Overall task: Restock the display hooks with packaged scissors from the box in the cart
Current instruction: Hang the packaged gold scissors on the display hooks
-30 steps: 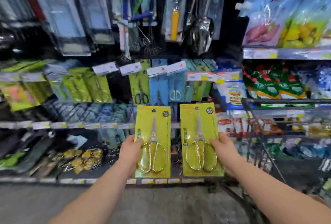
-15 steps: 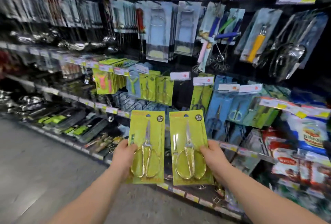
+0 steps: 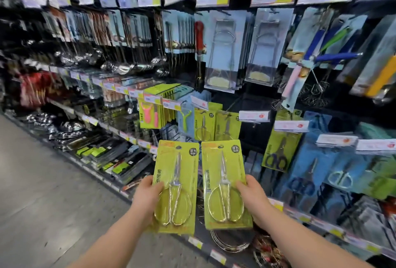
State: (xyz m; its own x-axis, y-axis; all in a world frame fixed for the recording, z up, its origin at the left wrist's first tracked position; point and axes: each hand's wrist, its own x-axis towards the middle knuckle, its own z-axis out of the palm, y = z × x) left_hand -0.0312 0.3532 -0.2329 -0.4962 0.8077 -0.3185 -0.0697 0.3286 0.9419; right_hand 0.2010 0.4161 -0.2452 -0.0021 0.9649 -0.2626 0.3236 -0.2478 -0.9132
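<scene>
Scissors packs sit in our hands, one each, just beside one another in the lower centre of the frame, in front of the shelving. Our left hand grips the left pack by its left edge, thumb across the front and fingers behind. Our right hand holds the right pack the same way by its right edge. Both cards stand upright with their faces toward us. The box and cart are out of view.

We judge the main risk to be that both hands are full. Neither is free to steady a hook or lift a price tag that hangs across the front. Each grip is low and on one side, while the hang hole is at the top of the card. The top could therefore swing and miss the hook tip, or the card could twist out of the pinch and drop to the floor.

A second risk is picking the wrong hook. The hung scissors packs just above our cards look like the match. However, the dark-handled scissors pack to the right and the peeler cards to the left share the same yellow-green. We cannot make out the hook tips themselves, so we would hang one pack at a time.
</scene>
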